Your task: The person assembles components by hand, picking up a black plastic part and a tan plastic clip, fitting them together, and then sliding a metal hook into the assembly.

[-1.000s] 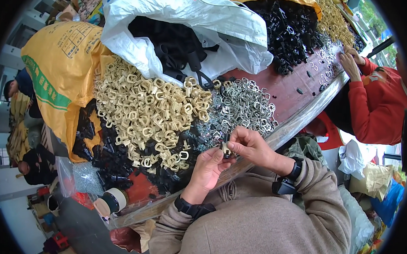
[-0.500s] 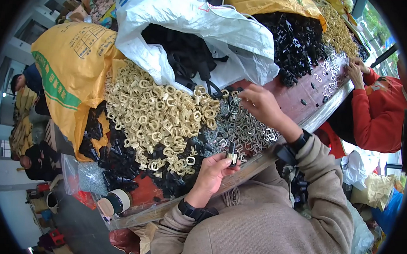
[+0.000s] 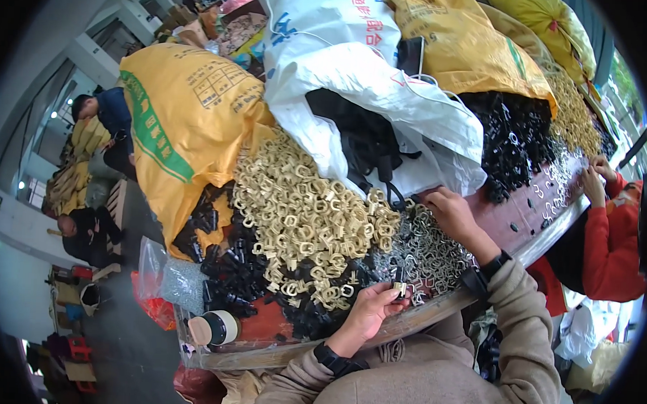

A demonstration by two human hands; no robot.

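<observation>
My left hand (image 3: 371, 309) is closed near the table's front edge, thumb and fingers pinching a small plastic fitting (image 3: 400, 288) with a black upright part and a cream part. My right hand (image 3: 451, 213) is over the far side of a pile of silver metal rings (image 3: 437, 252), beside the mouth of a white woven bag (image 3: 376, 81). Its fingers are curled together; what they hold, if anything, is too small and dark to make out. Left of the rings lies a heap of cream plastic buckles (image 3: 301, 215). Black straps (image 3: 369, 143) show inside the white bag.
Black plastic parts (image 3: 227, 281) lie near a yellow sack (image 3: 190, 117). A lidded jar (image 3: 223, 327) stands at the table's left corner by a clear bag of small pieces (image 3: 183, 284). At right a person in red (image 3: 614, 247) works over metal pieces. More sacks stand behind.
The whole view has shifted, so the table appears farther right and lower. My right hand has come a little closer to the white bag's mouth. My left hand still holds the fitting.
</observation>
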